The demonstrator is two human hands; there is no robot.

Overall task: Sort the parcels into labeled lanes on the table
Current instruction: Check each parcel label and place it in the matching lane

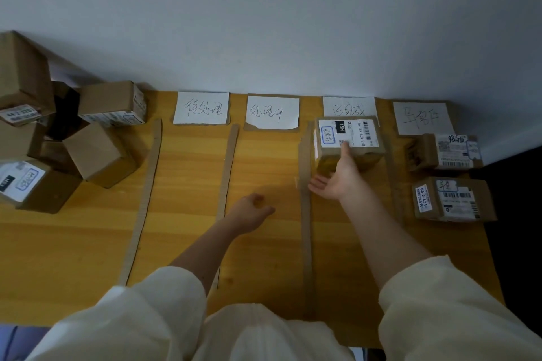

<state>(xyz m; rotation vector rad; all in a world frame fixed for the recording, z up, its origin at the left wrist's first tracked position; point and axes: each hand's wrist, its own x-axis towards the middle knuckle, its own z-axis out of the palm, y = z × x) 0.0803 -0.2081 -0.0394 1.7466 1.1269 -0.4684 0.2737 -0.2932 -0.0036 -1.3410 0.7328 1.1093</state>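
Observation:
Four paper lane labels lie along the wall: the first label [201, 108], second label [272, 111], third label [349, 107] and fourth label [422, 117]. A brown parcel [346, 132] with a white shipping sticker sits in the third lane just below its label. My right hand [337, 182] rests against its near face, thumb laid on its top, the other fingers spread out to the left. My left hand [252, 209] hovers over the second lane, loosely curled and holding nothing. Two parcels lie in the fourth lane, a far one [448, 152] and a near one [453, 199].
A heap of several cardboard parcels [96, 152] fills the table's left end. Cardboard strips [227, 173] divide the wooden table [181, 184] into lanes. The wall runs directly behind the labels. The table's right edge drops off just past the fourth lane.

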